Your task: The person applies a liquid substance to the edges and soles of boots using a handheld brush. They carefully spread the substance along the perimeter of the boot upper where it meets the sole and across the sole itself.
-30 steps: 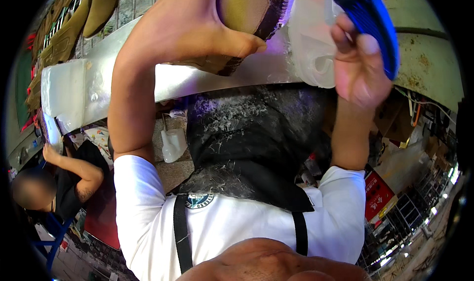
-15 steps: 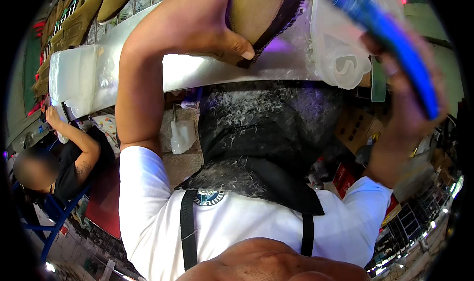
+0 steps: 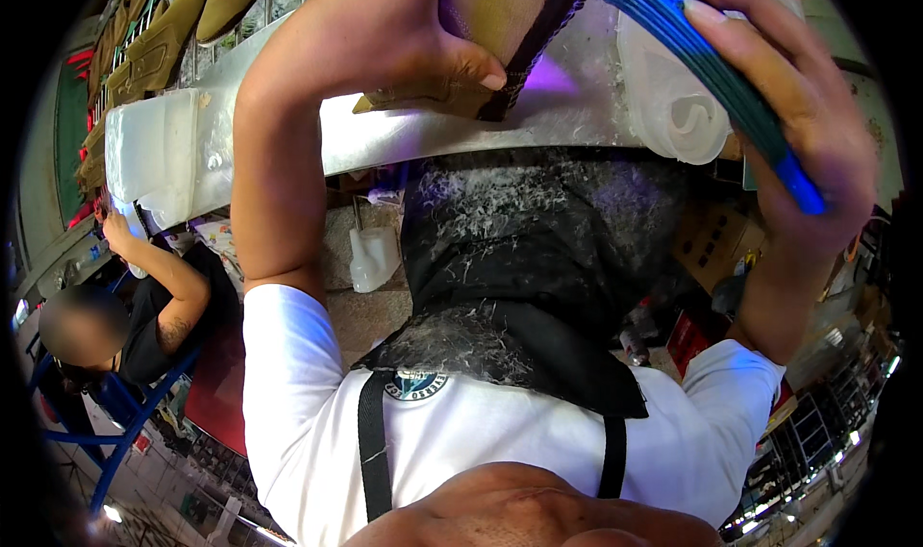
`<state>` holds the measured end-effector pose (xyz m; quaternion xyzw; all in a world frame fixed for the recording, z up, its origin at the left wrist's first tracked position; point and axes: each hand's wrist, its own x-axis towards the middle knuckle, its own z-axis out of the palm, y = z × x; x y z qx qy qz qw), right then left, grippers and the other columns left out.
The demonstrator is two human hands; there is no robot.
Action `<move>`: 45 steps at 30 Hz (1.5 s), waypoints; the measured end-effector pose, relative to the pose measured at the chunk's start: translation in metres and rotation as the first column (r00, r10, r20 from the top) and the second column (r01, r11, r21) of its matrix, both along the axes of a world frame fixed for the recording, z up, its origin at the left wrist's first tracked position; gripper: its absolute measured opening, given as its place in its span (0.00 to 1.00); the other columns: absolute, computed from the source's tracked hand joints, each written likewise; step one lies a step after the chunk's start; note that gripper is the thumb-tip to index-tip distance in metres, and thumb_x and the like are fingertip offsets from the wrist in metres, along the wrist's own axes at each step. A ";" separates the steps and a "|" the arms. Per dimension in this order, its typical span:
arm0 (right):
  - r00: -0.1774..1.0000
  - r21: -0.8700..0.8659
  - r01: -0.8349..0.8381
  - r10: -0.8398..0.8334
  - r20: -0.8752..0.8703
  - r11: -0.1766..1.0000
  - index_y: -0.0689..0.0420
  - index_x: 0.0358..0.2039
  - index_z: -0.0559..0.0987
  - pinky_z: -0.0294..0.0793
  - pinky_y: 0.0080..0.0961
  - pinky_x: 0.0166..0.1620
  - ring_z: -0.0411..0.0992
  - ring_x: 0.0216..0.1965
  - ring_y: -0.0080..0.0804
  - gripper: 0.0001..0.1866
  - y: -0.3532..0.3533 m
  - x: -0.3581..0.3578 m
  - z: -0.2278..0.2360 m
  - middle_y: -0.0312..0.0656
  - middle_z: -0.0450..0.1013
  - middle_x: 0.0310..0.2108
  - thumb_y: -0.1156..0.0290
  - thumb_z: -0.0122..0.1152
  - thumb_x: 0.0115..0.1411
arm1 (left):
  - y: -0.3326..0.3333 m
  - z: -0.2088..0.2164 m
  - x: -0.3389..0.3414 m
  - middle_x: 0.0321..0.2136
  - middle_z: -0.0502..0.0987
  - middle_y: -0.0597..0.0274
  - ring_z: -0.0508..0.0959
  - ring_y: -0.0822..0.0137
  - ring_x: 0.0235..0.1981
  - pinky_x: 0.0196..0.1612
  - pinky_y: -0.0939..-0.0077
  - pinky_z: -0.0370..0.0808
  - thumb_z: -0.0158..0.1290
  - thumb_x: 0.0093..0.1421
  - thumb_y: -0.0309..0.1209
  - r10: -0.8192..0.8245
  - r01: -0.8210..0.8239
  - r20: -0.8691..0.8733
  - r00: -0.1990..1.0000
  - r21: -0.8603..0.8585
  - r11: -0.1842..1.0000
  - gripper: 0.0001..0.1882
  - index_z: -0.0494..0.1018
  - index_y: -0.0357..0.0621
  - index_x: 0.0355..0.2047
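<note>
My left hand (image 3: 423, 52) grips a tan shoe (image 3: 500, 13) at the top of the view, its thumb lying along the dark, stitched-looking edge of the bottom. The rest of the shoe runs out of the picture. In my right hand (image 3: 803, 105) is a blue brush (image 3: 697, 71), fingers wrapped round its long handle. Its head end meets the shoe's dark edge at the upper rim, though the bristles hardly show. Beneath both hands lies a shiny metal ledge (image 3: 404, 143). Pale fibres cling to my black apron (image 3: 529, 230).
A translucent plastic tub (image 3: 673, 129) stands on the ledge at right, a second translucent box (image 3: 149, 153) at left. Several tan shoes (image 3: 159, 47) fill a rack at the upper left. A white bottle (image 3: 373, 261) is below the ledge. Another person (image 3: 168, 297) sits at the far left.
My right hand and the blue brush have moved up and left, so the brush's head end now meets the shoe. My left hand keeps its hold, with the shoe slightly turned.
</note>
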<state>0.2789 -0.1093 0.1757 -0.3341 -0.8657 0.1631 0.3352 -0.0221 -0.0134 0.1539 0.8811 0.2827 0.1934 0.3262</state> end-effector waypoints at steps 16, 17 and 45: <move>0.992 -0.004 0.115 -0.115 -0.051 0.993 0.70 0.49 0.82 0.79 0.30 0.50 0.79 0.49 0.45 0.19 -0.014 -0.034 -0.052 0.61 0.74 0.55 0.86 0.64 0.54 | 0.020 -0.022 -0.011 0.66 0.62 0.34 0.68 0.49 0.66 0.68 0.62 0.67 0.78 0.38 0.33 0.016 -0.012 -0.030 0.999 0.107 0.994 0.73 0.37 0.35 0.74; 0.993 -0.016 0.086 -0.087 -0.085 0.996 0.70 0.48 0.82 0.79 0.30 0.49 0.79 0.49 0.45 0.19 -0.013 -0.035 -0.061 0.61 0.75 0.54 0.86 0.64 0.54 | 0.017 -0.019 -0.011 0.66 0.62 0.34 0.68 0.48 0.66 0.68 0.61 0.67 0.78 0.38 0.34 0.023 -0.018 -0.038 0.999 0.119 0.993 0.73 0.36 0.35 0.74; 0.746 -0.555 0.506 -0.658 -0.102 0.660 0.65 0.44 0.83 0.76 0.19 0.31 0.77 0.29 0.22 0.15 -0.087 0.046 -0.096 0.41 0.80 0.30 0.69 0.72 0.61 | -0.075 -0.069 -0.068 0.50 0.81 0.42 0.83 0.60 0.48 0.51 0.69 0.78 0.78 0.46 0.33 0.415 -0.412 0.000 0.910 0.121 0.903 0.65 0.45 0.28 0.73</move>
